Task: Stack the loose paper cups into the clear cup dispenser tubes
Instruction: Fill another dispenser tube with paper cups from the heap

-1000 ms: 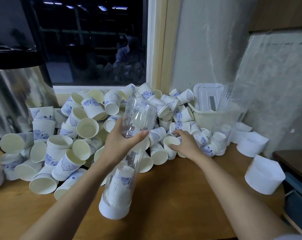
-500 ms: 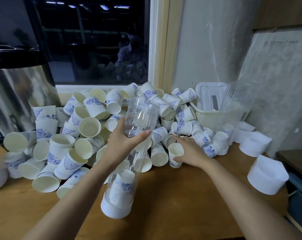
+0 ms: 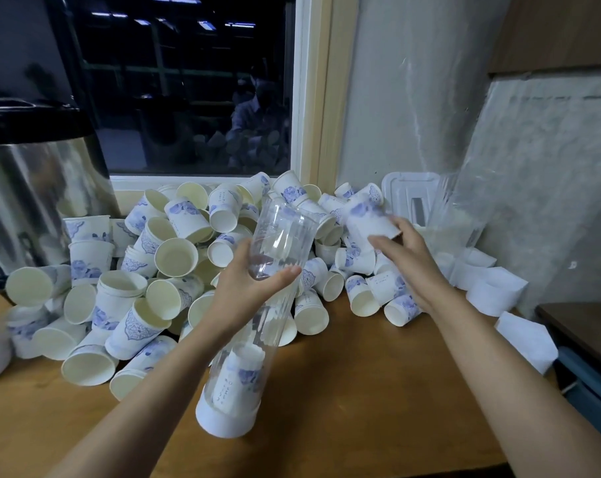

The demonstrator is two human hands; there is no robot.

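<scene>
At the middle of the wooden bench point(image 3: 361, 391), the clear dispenser tube point(image 3: 278, 257) leans away from the person. Its white base cap point(image 3: 223, 420) rests on the bench, and its open mouth stands up against the heap of loose paper cups point(image 3: 175, 257). The left hand point(image 3: 250, 294) grips the tube about its upper half, thumb across the near side and fingers curled behind. A few nested cups point(image 3: 242, 374) sit at the bottom of the tube. The right hand point(image 3: 409, 260) pinches a single paper cup point(image 3: 368, 219) between thumb and fingers, just right of the tube mouth and not yet over it. Motion blur hides which end of the cup leads. The probable step is insertion of this cup. Several faults are possible. A cup presented off-axis to the tilted mouth can catch its rim on the tube edge and crease or jam. A cup entered the opposite way to the nested cups will not seat. A downward push on the leaning tube may make the base cap slide along the bench. The right forearm passes close above the heap edge, so a sweep could scatter cups.
</scene>
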